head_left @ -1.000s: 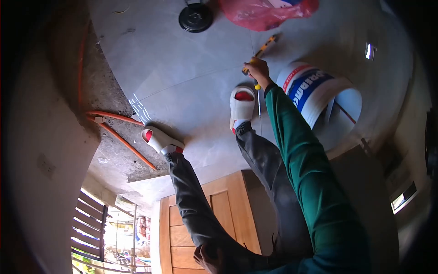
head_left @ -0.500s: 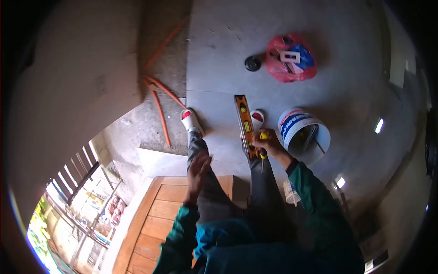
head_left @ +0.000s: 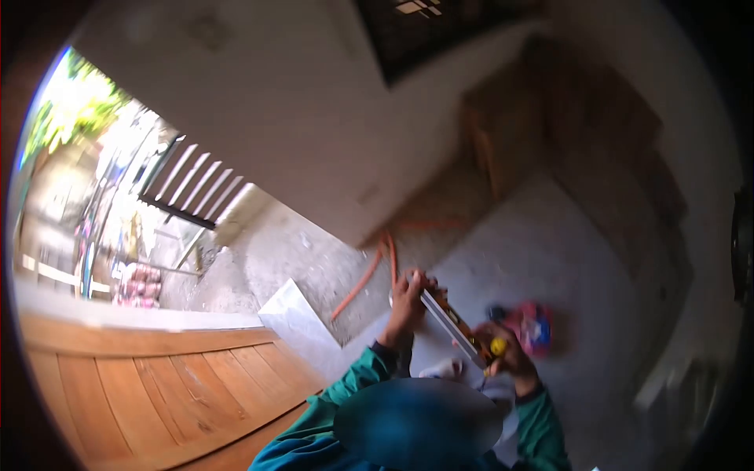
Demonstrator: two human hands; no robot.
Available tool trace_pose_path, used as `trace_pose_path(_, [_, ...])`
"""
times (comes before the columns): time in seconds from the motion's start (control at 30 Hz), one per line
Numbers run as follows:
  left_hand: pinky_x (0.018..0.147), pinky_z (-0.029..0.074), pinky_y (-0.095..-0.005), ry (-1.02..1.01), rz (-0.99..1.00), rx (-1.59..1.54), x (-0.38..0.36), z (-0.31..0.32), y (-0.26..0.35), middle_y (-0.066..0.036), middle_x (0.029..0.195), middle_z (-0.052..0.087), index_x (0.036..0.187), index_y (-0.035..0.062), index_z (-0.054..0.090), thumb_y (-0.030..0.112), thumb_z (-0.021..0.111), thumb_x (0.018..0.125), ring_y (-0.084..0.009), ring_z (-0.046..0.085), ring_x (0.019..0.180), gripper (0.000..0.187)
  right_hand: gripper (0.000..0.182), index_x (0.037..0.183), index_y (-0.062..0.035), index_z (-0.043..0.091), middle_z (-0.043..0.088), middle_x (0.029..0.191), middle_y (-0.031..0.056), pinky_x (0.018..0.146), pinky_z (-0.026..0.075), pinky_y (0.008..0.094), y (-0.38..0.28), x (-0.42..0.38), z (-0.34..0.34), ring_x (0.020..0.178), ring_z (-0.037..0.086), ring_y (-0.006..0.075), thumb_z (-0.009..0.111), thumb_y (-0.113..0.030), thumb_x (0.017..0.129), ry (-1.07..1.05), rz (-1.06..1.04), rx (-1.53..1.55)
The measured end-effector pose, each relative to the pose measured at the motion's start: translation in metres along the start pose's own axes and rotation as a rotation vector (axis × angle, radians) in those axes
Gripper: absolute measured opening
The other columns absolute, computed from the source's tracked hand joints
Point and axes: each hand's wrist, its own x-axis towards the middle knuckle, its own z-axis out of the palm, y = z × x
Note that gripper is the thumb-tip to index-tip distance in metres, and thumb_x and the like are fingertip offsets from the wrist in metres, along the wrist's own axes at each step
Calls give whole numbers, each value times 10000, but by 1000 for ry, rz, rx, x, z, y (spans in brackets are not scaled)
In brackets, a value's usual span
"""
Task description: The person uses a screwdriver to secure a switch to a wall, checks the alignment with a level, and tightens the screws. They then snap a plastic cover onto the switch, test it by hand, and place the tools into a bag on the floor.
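Observation:
An orange spirit level [head_left: 457, 328] slants in front of my body, one pale long edge turned up. My left hand [head_left: 408, 302] grips its upper left end with the fingers closed. At the lower right end, my right hand [head_left: 514, 359] is closed around the level together with a screwdriver [head_left: 498, 345]. Only the screwdriver's yellow handle shows clearly; its shaft is blurred. Below the level, a light shoe [head_left: 442, 369] is partly visible on the grey floor.
A wooden panelled door [head_left: 157, 392] lies at lower left. Orange flexible pipes [head_left: 360, 287] cross the rough ground by the wall [head_left: 275, 133]. A pink bag [head_left: 537, 328] and a dark round object [head_left: 495, 312] sit on the floor ahead. Slatted gate [head_left: 196, 184] at left.
My view has swung left toward the doorway. My left hand, free before, now grips the level's other end. The level is raised closer to my body, and the white bucket has left view.

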Motion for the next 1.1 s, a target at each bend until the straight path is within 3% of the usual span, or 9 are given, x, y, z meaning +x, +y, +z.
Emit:
trace_pose_path(0.2, [830, 539, -414, 357, 46, -278, 40, -20, 41, -108, 866, 548, 953, 88, 447, 438, 478, 966, -248, 618, 860, 351, 467, 1047, 14, 644, 640, 924, 66, 813, 489, 255, -52, 94, 38, 888, 599, 119, 849, -228, 704, 163, -97, -582])
trace_pose_path(0.27, [856, 534, -415, 360, 65, -298, 51, -23, 56, -128, 927, 574, 983, 71, 447, 440, 457, 975, -272, 624, 926, 368, 344, 1016, 13, 642, 641, 906, 64, 747, 494, 250, -54, 133, 43, 840, 590, 98, 795, -164, 764, 347, -184, -640])
trace_pose_path(0.37, [874, 529, -410, 202, -129, -239, 68, -31, 85, -169, 1032, 590, 1018, 58, 440, 430, 453, 980, -290, 622, 969, 374, 258, 979, 13, 636, 638, 848, 62, 693, 488, 255, -91, 204, 59, 764, 585, 104, 751, -134, 801, 290, -381, -798])
trace_pose_path(0.47, [924, 462, -348, -41, 217, 830, 91, -51, 107, -172, 1143, 602, 1240, -11, 480, 394, 447, 991, -255, 591, 1082, 477, 245, 971, 17, 628, 634, 808, 66, 681, 491, 266, -121, 264, 74, 737, 597, 125, 727, -153, 825, 239, -440, -868])
trace_pose_path(0.57, [918, 452, -339, -102, 398, 881, 90, -13, 173, -147, 1176, 592, 1293, 10, 488, 320, 579, 929, -276, 576, 1101, 487, 259, 951, 10, 626, 636, 833, 76, 711, 502, 277, -147, 309, 109, 790, 626, 149, 717, -204, 838, 235, -178, -875])
trace_pose_path(0.63, [916, 458, -365, -114, 572, 932, 95, 8, 203, -186, 1176, 587, 1286, 27, 493, 287, 647, 885, -301, 576, 1101, 503, 256, 946, 12, 627, 638, 827, 77, 703, 505, 273, -140, 342, 107, 781, 628, 148, 715, -203, 839, 187, -269, -893])
trace_pose_path(0.7, [860, 498, -390, 153, 973, 1142, 108, 24, 219, -187, 1105, 601, 1251, 31, 516, 215, 792, 731, -330, 600, 1041, 617, 246, 927, 18, 628, 643, 824, 80, 674, 508, 256, -139, 370, 114, 752, 631, 144, 715, -193, 836, 127, -388, -899])
trace_pose_path(0.83, [640, 543, -321, 513, 1386, 1120, 153, 19, 231, -173, 960, 604, 1103, 2, 571, 112, 841, 634, -250, 653, 825, 552, 282, 956, 21, 616, 641, 853, 67, 648, 508, 244, -148, 409, 140, 733, 616, 111, 726, -206, 831, -22, -374, -807])
trace_pose_path(1.1, [564, 490, -316, 1022, 1585, 1211, 181, 12, 346, -113, 868, 573, 1053, 4, 623, 105, 808, 637, -205, 589, 695, 466, 126, 858, -38, 558, 540, 698, 12, 487, 403, 209, -207, 449, 112, 565, 511, 67, 664, -103, 841, -18, -445, -578])
